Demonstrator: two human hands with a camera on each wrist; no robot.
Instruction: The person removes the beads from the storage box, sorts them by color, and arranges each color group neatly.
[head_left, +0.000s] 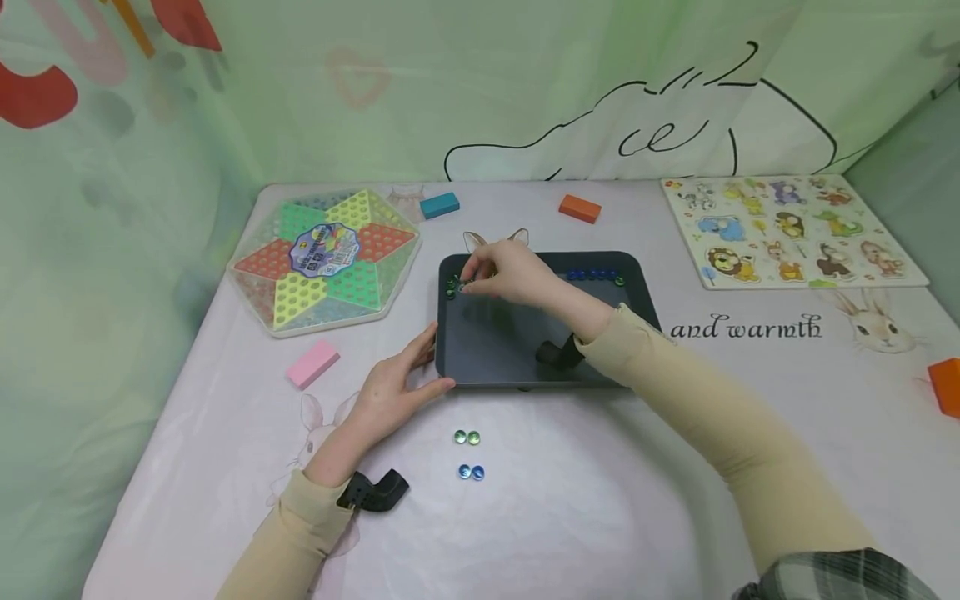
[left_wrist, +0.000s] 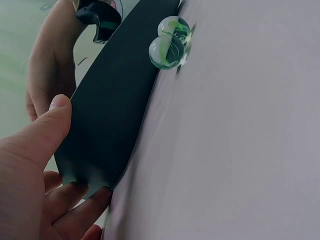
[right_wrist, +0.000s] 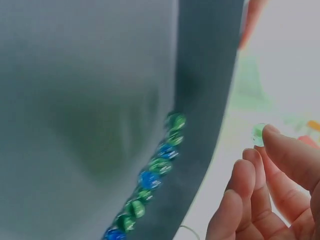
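My right hand (head_left: 513, 273) is over the far left part of a dark grey tray (head_left: 517, 342). It pinches a clear green marble (right_wrist: 258, 134) between thumb and fingers. Blue and green marbles (right_wrist: 150, 179) form a line along the tray's wall; in the head view my right hand hides part of it. My left hand (head_left: 393, 383) holds the tray's near left corner, thumb at the front side and fingers along the left side. In front of the tray lie two green marbles (head_left: 474, 437), with two blue marbles (head_left: 477, 472) closer to me.
To the left lie a star-patterned Chinese checkers board (head_left: 311, 287) and a pink block (head_left: 313, 364). Behind the tray are a blue block (head_left: 439, 206) and an orange block (head_left: 580, 209). An animal puzzle board (head_left: 795, 233) lies far right; another orange block (head_left: 947, 387) is at the right edge.
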